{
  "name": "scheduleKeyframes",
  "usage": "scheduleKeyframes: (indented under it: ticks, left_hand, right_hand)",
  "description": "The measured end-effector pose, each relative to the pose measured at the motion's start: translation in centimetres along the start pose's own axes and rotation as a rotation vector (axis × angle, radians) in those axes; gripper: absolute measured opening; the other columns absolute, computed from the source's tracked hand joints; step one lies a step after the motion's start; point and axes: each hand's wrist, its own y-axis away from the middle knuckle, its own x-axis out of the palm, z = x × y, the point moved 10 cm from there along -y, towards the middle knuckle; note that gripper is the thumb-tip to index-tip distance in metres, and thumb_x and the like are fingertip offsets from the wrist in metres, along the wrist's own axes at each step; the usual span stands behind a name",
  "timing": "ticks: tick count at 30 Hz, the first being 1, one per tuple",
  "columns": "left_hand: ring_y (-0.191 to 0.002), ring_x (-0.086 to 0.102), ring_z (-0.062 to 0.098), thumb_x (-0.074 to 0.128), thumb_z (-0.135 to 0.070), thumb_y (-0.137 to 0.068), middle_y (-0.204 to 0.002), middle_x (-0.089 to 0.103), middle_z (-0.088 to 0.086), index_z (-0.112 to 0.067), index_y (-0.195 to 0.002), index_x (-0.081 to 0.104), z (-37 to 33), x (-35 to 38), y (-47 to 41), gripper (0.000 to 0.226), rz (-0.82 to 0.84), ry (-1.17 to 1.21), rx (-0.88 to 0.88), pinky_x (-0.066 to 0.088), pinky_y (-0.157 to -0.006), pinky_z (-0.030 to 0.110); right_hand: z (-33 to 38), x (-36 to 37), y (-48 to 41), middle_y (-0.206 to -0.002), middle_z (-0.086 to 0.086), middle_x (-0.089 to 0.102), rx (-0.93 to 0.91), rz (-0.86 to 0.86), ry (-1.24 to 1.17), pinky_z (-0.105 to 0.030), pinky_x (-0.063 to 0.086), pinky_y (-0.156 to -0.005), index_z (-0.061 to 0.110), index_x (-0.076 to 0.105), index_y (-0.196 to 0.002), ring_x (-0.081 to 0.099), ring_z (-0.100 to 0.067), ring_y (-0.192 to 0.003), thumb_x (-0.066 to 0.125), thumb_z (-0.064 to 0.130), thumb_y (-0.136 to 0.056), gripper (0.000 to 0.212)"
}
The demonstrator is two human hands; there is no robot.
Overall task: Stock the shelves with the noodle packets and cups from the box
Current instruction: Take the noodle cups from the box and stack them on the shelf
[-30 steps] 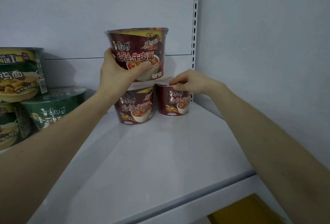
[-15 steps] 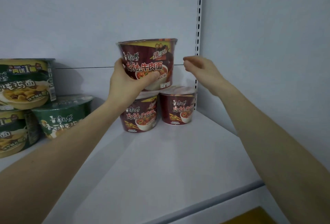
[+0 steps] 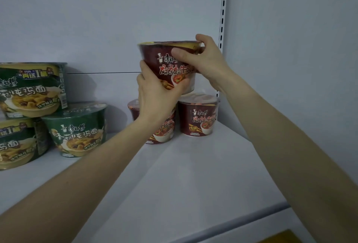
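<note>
A dark red noodle cup [image 3: 155,55] is held on top of two other red cups at the back right of the white shelf [image 3: 193,175]. My left hand [image 3: 157,95] grips its lower left side. My right hand [image 3: 205,58] grips its upper right rim. Below it, the left red cup [image 3: 164,128] is half hidden by my left wrist. The right red cup [image 3: 199,118] stands in the corner. Whether the held cup rests on the two lids, I cannot tell.
Green noodle bowls are stacked at the left: one in front [image 3: 77,130], one above [image 3: 33,89], one at the edge [image 3: 15,144]. A slotted upright [image 3: 222,10] marks the back right corner. A yellow-brown box corner [image 3: 282,238] shows below the shelf's front edge.
My right hand rose from the lower right cup's lid and closed on the top cup's rim. The top cup has been turned a little while my left hand keeps hold of it.
</note>
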Motion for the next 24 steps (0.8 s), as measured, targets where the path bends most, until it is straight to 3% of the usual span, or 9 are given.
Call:
scheduleKeyframes:
  ticks: [3,5,7,9,11,14,19,24]
  left_hand:
    - [-0.124,0.044,0.019,0.062,-0.057,-0.071,-0.135,0.045,0.009,-0.011,-0.139,0.032,-0.4,-0.1,2.9,0.087,0.078,-0.126,0.150,0.040,-0.103,0.038]
    - [-0.131,0.038,0.025,0.053,-0.048,-0.082,-0.141,0.041,0.016,-0.003,-0.137,0.039,-1.5,0.1,6.1,0.072,0.143,-0.229,0.361,0.031,-0.109,0.036]
    - [-0.130,0.041,0.024,0.045,-0.044,-0.090,-0.138,0.046,0.018,-0.001,-0.129,0.051,-2.4,2.1,10.1,0.058,0.423,-0.258,0.564,0.029,-0.111,0.028]
    - [-0.134,0.033,0.012,0.037,-0.051,-0.090,-0.144,0.042,0.008,-0.013,-0.131,0.052,-1.2,4.6,14.1,0.058,0.814,-0.329,0.524,0.016,-0.111,0.013]
    - [-0.129,0.034,0.010,0.036,-0.052,-0.088,-0.139,0.048,0.009,-0.015,-0.127,0.055,0.3,5.5,16.5,0.057,0.985,-0.308,0.460,0.014,-0.108,0.008]
    - [-0.108,0.043,0.015,0.036,-0.047,-0.087,-0.116,0.061,0.019,-0.005,-0.115,0.063,0.3,5.5,16.7,0.057,1.005,-0.218,0.371,0.022,-0.095,0.001]
    - [-0.116,0.035,0.007,0.042,-0.043,-0.087,-0.120,0.061,0.015,-0.006,-0.120,0.061,0.0,5.4,16.6,0.053,0.980,-0.170,0.398,0.015,-0.091,-0.007]
    - [-0.115,0.038,0.007,0.040,-0.045,-0.085,-0.117,0.063,0.013,-0.008,-0.119,0.062,0.1,5.3,16.4,0.055,0.957,-0.153,0.404,0.018,-0.091,-0.006]
  right_hand:
    - [-1.9,-0.6,-0.6,-0.125,-0.009,0.053,0.056,0.030,-0.149,-0.034,0.050,-0.087,0.012,0.031,-0.138,0.058,-0.018,-0.106,0.077,0.025,-0.072,0.082]
    - [-3.2,-0.8,-0.8,-0.117,-0.007,0.054,0.088,0.041,-0.215,-0.029,0.049,-0.078,0.012,0.031,-0.138,0.059,-0.016,-0.098,0.074,0.019,-0.076,0.076]
    - [-4.4,-0.7,-0.9,-0.109,-0.004,0.056,0.125,0.063,-0.264,-0.025,0.047,-0.071,0.011,0.030,-0.138,0.059,-0.013,-0.091,0.070,0.014,-0.079,0.072]
    - [-5.5,-0.5,-1.2,-0.108,-0.004,0.056,0.156,0.085,-0.292,-0.025,0.047,-0.070,0.011,0.030,-0.139,0.059,-0.013,-0.091,0.068,0.011,-0.080,0.070]
    - [-6.4,-0.2,-1.5,-0.114,-0.007,0.055,0.176,0.097,-0.295,-0.026,0.047,-0.074,0.011,0.029,-0.140,0.059,-0.014,-0.093,0.068,0.010,-0.080,0.071]
    - [-7.3,0.1,-2.1,-0.124,-0.012,0.052,0.185,0.090,-0.299,-0.028,0.049,-0.083,0.012,0.028,-0.141,0.058,-0.014,-0.097,0.069,0.010,-0.079,0.074]
    - [-7.6,0.5,-2.8,-0.133,-0.013,0.049,0.165,0.044,-0.182,-0.039,0.045,-0.102,0.014,0.030,-0.138,0.055,-0.022,-0.115,0.078,0.022,-0.071,0.083]
    - [-6.0,1.4,-2.7,-0.127,-0.005,0.047,0.083,-0.010,-0.020,-0.027,0.043,-0.098,0.010,0.028,-0.137,0.051,-0.016,-0.113,0.080,0.030,-0.068,0.089]
